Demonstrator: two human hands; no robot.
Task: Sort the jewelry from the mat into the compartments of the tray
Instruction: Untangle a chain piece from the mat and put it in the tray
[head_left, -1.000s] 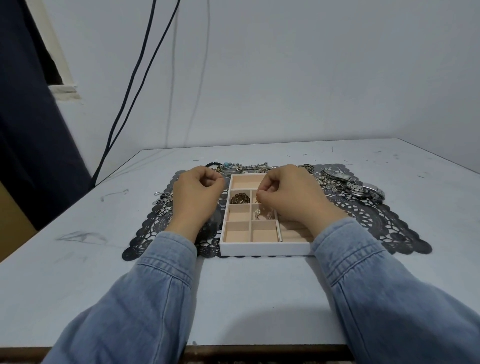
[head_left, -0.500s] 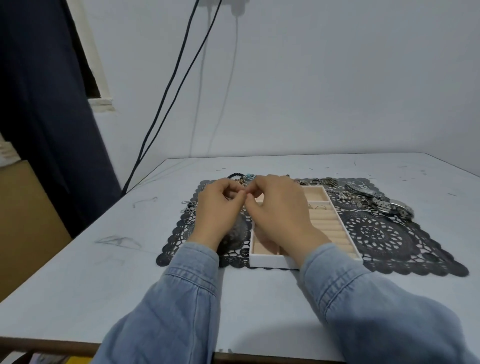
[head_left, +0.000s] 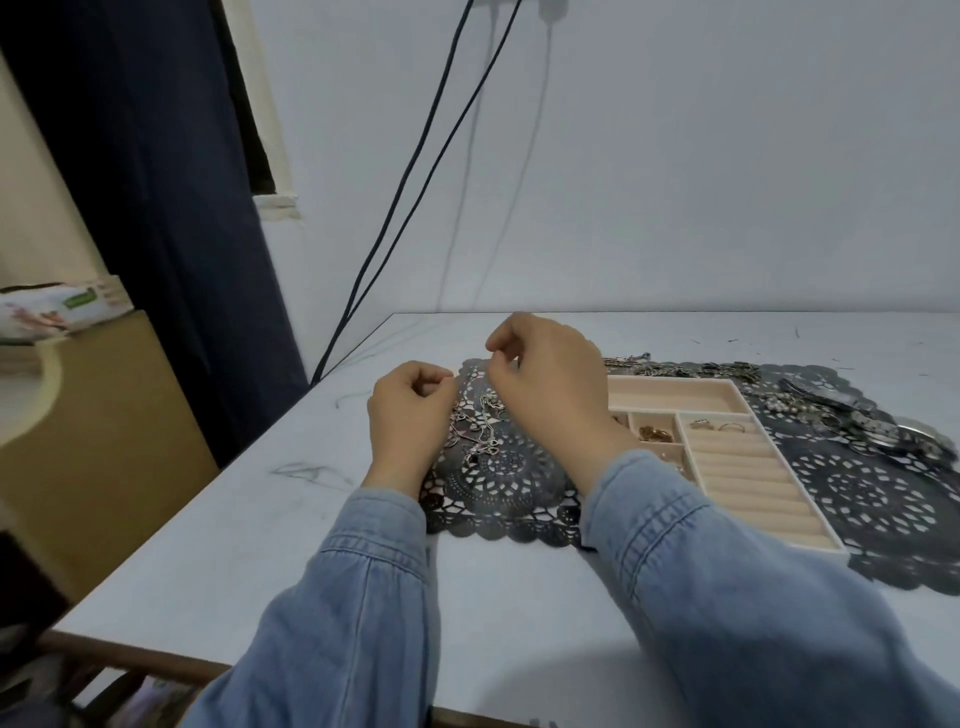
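A tangle of thin silver chains lies on the left part of the black lace mat. My right hand is raised over it and pinches one fine chain, which hangs down into the tangle. My left hand sits at the tangle's left edge with fingers curled, thumb against forefinger, apparently pinching a strand too fine to see clearly. The pink compartment tray rests on the mat to the right of my right hand. It holds rings and a gold piece.
More jewelry is heaped along the mat's far edge, with watches and bracelets at the far right. Black cables hang down the wall to the table's back left corner. A cardboard box stands left of the table.
The view has swung left. Both hands moved from over the tray to the chain tangle on the mat's left part, and my right hand has lifted a chain.
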